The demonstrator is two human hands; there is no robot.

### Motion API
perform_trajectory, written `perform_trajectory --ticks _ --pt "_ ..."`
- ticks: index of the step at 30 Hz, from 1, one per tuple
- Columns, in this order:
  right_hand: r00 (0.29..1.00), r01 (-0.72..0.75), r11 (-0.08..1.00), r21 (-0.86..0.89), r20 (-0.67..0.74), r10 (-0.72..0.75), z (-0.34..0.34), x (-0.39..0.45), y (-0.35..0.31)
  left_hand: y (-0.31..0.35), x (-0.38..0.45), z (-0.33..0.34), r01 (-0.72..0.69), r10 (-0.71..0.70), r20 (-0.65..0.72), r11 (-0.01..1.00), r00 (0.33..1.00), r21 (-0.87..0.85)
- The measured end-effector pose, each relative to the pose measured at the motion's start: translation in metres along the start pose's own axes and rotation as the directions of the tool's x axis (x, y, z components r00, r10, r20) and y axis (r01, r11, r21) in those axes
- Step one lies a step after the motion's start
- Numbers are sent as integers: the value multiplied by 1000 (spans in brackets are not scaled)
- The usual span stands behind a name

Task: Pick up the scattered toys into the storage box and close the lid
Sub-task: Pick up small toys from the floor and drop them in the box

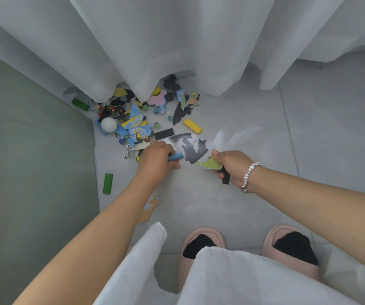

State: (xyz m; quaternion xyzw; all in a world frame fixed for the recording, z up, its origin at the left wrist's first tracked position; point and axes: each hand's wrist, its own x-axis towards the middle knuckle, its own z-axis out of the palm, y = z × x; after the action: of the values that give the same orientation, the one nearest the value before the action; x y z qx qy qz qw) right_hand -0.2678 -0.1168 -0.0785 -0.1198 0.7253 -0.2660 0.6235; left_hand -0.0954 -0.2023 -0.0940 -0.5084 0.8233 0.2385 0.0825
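Blue block (175,156) clamped in the left grip (157,159); right grip (232,165) clamped on a green map piece (210,165) and black block (226,178); toys (137,119) scattered on the floor (254,119) by the curtain (177,40).

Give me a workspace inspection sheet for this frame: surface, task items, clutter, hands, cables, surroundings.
Surface: pale tiled floor.
Job's things: toy pile by the curtain hem: map puzzle pieces, marbles, white ball, yellow block, black block. Green block and orange puzzle piece lie apart, nearer the person. Storage box: nothing seen.
Clutter: metal hook beside the pile.
Hands: left hand grips a blue block; right hand holds a green puzzle piece and a black block.
Cables: nothing seen.
Surroundings: white curtain, green panel, pink slippers.
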Motion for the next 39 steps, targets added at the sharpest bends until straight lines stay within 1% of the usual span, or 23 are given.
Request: perform_trajectory --ticks 2,3,5,7,10,13,14,17,20,22,24,25,29,32,36,39 --pt "1000 -12 1000 24 4 11 -2 -2 -1 2 -2 2 -13 13 -14 1000 1000 3" --pt "1000 -13 999 35 4 13 -3 -3 -1 4 -4 2 -9 8 -26 1000 1000 -24" --pt "1000 -8 998 55 5 8 -5 -3 -2 11 -7 0 42 -53 -55 982 997 -185" --pt "1000 -9 998 67 3 9 -8 -4 -2 20 -10 -2 106 -132 -50 930 990 -353" --pt "1000 -12 996 85 -5 12 -12 -4 -3 28 -14 1 145 -160 7 873 987 -465" --pt "1000 -14 995 99 -3 14 -15 -7 -3 34 -13 5 201 -188 85 778 979 -596" --pt "1000 -17 995 99 -3 17 -16 -7 -3 36 -11 6 225 -201 108 761 974 -609" --pt "1000 -23 994 107 -4 24 -19 -9 -3 45 -8 6 236 -194 134 796 972 -557" --pt "1000 -23 995 102 -6 24 -20 -9 -2 53 -6 8 257 -225 124 821 966 -509" --pt "1000 -26 994 102 -2 26 -21 -10 -1 54 -4 10 227 -234 46 850 971 -475" --pt "1000 -27 994 105 6 27 -22 -10 0 51 -2 15 145 -169 -34 917 985 -371" --pt "1000 -26 994 104 9 26 -23 -10 0 49 -1 17 119 -139 -36 936 990 -331" --pt "1000 -20 993 112 13 19 -24 -9 2 46 7 20 139 -138 24 948 990 -287" --pt "1000 -29 994 110 16 27 -25 -8 4 48 9 20 112 -114 6 963 993 -245" --pt "1000 -30 991 127 7 30 -26 -7 5 54 9 18 121 -124 1 964 992 -237" --pt "999 -32 991 131 2 32 -27 -5 6 54 9 17 134 -144 -16 949 989 -286"
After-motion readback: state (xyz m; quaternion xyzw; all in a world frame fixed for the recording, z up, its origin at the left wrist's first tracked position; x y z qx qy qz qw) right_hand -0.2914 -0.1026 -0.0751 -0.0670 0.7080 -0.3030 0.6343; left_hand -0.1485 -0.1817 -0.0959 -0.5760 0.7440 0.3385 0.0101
